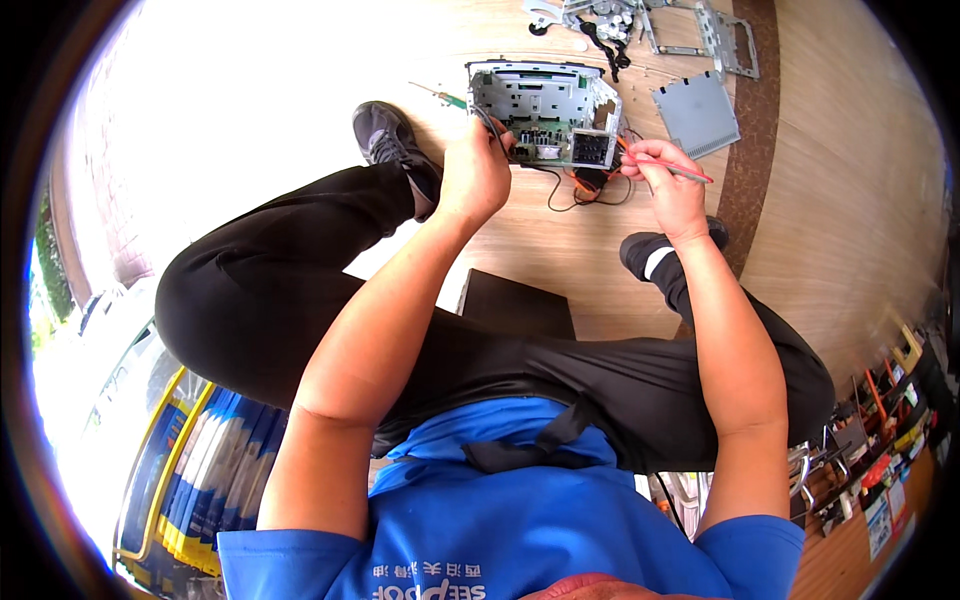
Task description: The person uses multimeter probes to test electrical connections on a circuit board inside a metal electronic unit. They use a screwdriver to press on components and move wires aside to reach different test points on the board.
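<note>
An opened metal electronics unit (545, 100) with a green circuit board inside sits on the wood-look floor. My left hand (476, 170) is closed at its left side, beside a black cable or slim tool; exactly what it grips is unclear. A green-handled tool (450, 100) points out leftward behind that hand. My right hand (668, 195) grips a red pen-like tool (680, 170) at the unit's right, near orange wires and a black object (590, 180) with a thin cord.
A grey metal plate (697, 115), loose brackets and parts (727, 40) lie beyond the unit. My crossed legs (260, 280) frame a black flat-sided object (515, 305). A yellow rack of blue items (200, 470) stands lower left; assorted tools (870, 440) cluster lower right.
</note>
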Demonstrator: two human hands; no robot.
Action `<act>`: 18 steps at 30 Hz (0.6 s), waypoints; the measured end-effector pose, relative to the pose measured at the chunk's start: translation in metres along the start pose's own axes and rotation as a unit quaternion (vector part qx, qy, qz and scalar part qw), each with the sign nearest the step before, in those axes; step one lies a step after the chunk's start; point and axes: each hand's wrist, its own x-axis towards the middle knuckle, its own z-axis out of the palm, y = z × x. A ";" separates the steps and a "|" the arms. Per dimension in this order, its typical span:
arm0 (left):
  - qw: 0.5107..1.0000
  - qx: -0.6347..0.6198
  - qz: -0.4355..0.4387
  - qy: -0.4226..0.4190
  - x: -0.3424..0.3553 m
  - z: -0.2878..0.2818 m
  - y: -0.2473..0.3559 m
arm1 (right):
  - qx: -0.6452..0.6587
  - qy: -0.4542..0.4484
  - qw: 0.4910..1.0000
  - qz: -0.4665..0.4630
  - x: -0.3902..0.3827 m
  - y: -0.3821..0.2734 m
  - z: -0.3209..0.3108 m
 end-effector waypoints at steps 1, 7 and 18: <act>1.000 0.002 0.008 0.007 0.001 0.001 -0.002 | 0.000 0.000 1.000 -0.001 0.000 0.000 0.001; 0.998 0.051 0.027 -0.012 0.002 0.000 0.000 | -0.056 -0.053 0.996 0.047 0.001 0.018 0.004; 1.000 0.026 -0.003 0.003 0.007 0.002 0.004 | 0.017 -0.021 0.999 0.046 0.003 0.011 0.012</act>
